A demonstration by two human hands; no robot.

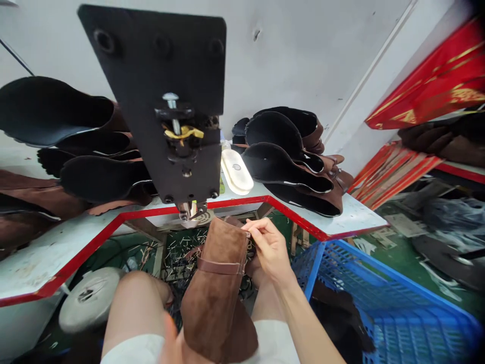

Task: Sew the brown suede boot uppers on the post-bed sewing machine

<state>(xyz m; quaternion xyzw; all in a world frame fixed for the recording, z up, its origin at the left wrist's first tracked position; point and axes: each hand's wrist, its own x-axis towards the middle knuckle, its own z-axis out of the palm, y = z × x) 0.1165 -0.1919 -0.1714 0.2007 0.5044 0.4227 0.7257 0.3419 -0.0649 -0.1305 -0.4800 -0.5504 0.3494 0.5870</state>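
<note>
A brown suede boot [215,288] stands upright between my knees, its shaft top just under the nose of a black machine [166,101]. My right hand [267,247] pinches the top edge of the boot's shaft, fingers closed on the rim. A strap [220,265] runs round the shaft. My left hand [170,344] shows only in part at the bottom, down by the boot's lower end; its fingers are hidden.
A white table with a red edge [76,242] wraps round the machine. Black-soled brown boots are piled at the left [76,151] and right [291,162]. A blue plastic crate [379,298] stands to my right. A white insole [237,172] lies beside the machine.
</note>
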